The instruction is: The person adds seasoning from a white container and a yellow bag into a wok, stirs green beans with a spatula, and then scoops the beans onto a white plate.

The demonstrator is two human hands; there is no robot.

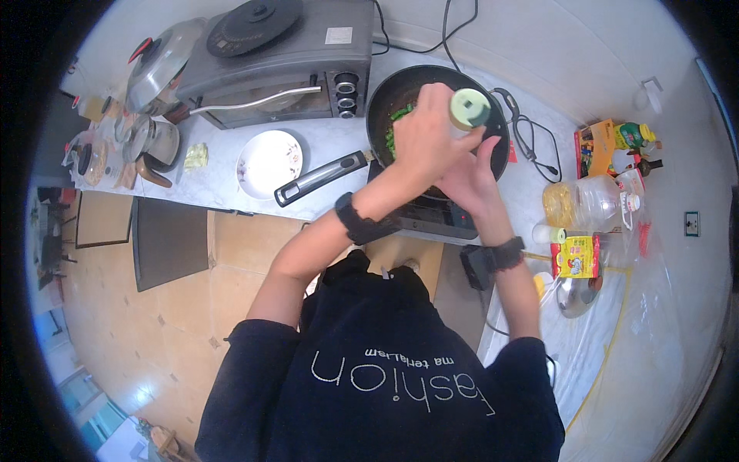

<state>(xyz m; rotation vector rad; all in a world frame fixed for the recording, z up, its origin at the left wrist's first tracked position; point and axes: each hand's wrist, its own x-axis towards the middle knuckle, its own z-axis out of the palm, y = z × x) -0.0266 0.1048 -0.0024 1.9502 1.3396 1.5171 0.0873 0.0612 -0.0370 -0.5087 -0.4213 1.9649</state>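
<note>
My left hand (pixel 424 136) grips a small seasoning jar (pixel 470 110) with a pale green lid, held over the black frying pan (pixel 424 72). The lid faces up towards me, and a dark part shows at its lower edge. Just below and right of it is my right hand (pixel 476 185), palm turned up and thumb apart; its fingers are partly hidden behind my left hand. Chopped green vegetables (pixel 398 112) lie in the pan. The pan sits on a black electric cooktop (pixel 436 219), with its handle (pixel 323 179) pointing left.
A white bowl (pixel 269 164) stands left of the handle. Behind it is a toaster oven (pixel 277 69) with a black lid (pixel 254 26) on top. A metal-handled utensil (pixel 254 101) crosses the oven's front. At right are an oil bottle (pixel 589 203), a seasoning packet (pixel 575 257) and a coiled cable (pixel 534 144).
</note>
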